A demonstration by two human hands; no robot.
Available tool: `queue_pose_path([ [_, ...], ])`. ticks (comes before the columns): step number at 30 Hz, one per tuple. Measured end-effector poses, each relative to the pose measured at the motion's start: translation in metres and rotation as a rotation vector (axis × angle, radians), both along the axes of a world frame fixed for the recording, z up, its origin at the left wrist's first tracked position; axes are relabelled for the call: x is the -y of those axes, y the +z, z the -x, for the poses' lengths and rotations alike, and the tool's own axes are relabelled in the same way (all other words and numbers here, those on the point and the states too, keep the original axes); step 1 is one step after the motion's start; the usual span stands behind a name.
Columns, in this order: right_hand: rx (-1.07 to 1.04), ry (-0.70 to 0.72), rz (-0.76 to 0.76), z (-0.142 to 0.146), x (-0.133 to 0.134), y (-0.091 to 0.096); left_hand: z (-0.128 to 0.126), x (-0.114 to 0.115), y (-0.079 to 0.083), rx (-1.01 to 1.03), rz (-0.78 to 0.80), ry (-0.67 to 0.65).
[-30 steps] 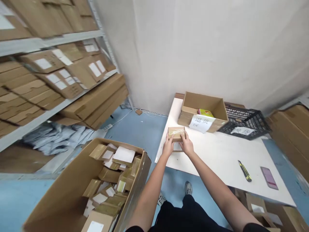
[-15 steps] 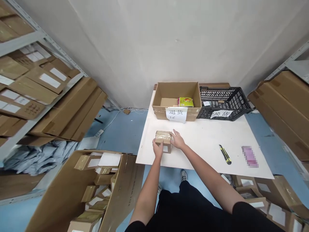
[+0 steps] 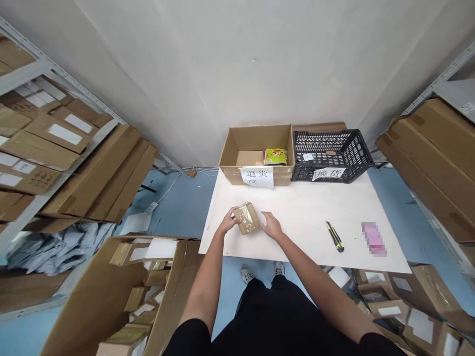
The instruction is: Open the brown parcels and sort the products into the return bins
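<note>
At far left, shelves [image 3: 44, 148] hold flat cardboard boxes with white labels. Below them, on the floor, an open carton [image 3: 111, 296] contains small taped parcels.

My left hand [image 3: 228, 225] grips the left end of a small taped parcel [image 3: 246, 218], fingers curled around it. The parcel is tilted, one corner raised, above the surface [image 3: 308, 222] near its front left edge. My right hand [image 3: 272, 226] sits just right of the parcel, fingers bent, fingertips at its right side; contact cannot be confirmed.

At the back edge of the surface stands an open cardboard box [image 3: 256, 148] with a paper sign on its front wall and a yellow-green packet [image 3: 275, 156] inside. Directly to its right stands a black plastic crate [image 3: 330, 151], also with a paper sign.

Toward the front right of the surface lies a utility knife [image 3: 335, 236]. Further right, near the right edge, lies a pink object [image 3: 373, 239], blurred.

At far right, large cardboard boxes [image 3: 434, 158] rest on a rack.
</note>
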State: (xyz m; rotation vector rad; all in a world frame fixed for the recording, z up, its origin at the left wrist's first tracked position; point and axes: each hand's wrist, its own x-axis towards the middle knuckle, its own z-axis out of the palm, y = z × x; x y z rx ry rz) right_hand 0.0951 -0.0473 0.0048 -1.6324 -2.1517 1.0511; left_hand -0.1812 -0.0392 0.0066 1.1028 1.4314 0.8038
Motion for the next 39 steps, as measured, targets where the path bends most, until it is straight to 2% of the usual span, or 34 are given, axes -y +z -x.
queue_pose_path([
  [4,-0.155,-0.029,0.040,0.012,-0.015,-0.001,-0.023,0.014,0.004,-0.079,-0.053,-0.150],
  [8,-0.272,0.014,0.005,0.001,-0.021,-0.012,-0.060,0.031,0.001,-0.209,-0.193,-0.175],
  [11,-0.296,-0.021,-0.130,-0.020,-0.001,-0.024,-0.082,0.042,-0.005,-0.255,-0.315,-0.176],
  [13,-0.235,-0.075,-0.172,-0.032,0.021,-0.033,-0.095,0.049,-0.012,-0.269,-0.352,-0.240],
  [15,-0.118,-0.096,-0.137,-0.039,0.046,-0.039,-0.104,0.056,-0.020,-0.268,-0.318,-0.350],
  [17,0.011,-0.055,-0.057,-0.043,0.068,-0.043,-0.107,0.058,-0.027,-0.274,-0.243,-0.442],
  [20,0.153,-0.012,0.033,-0.044,0.084,-0.040,-0.101,0.043,-0.030,-0.324,-0.174,-0.440],
  [23,0.238,-0.088,0.017,-0.046,0.081,-0.025,-0.092,0.002,-0.023,-0.420,-0.203,-0.413],
  [26,0.299,-0.179,-0.040,-0.057,0.067,-0.005,-0.092,-0.039,-0.018,-0.613,-0.150,-0.634],
  [29,0.357,-0.275,-0.054,-0.090,0.050,0.008,-0.097,-0.057,-0.021,-0.810,-0.054,-0.782],
  [32,0.411,-0.405,-0.021,-0.148,0.041,0.007,-0.101,-0.052,-0.031,-0.948,-0.082,-0.809],
  [36,0.473,-0.602,0.147,-0.237,0.041,-0.011,-0.116,-0.034,-0.038,-0.961,-0.078,-0.820],
  [39,0.474,-0.666,0.318,-0.289,0.043,-0.031,-0.138,-0.027,-0.037,-0.950,-0.019,-0.829],
])
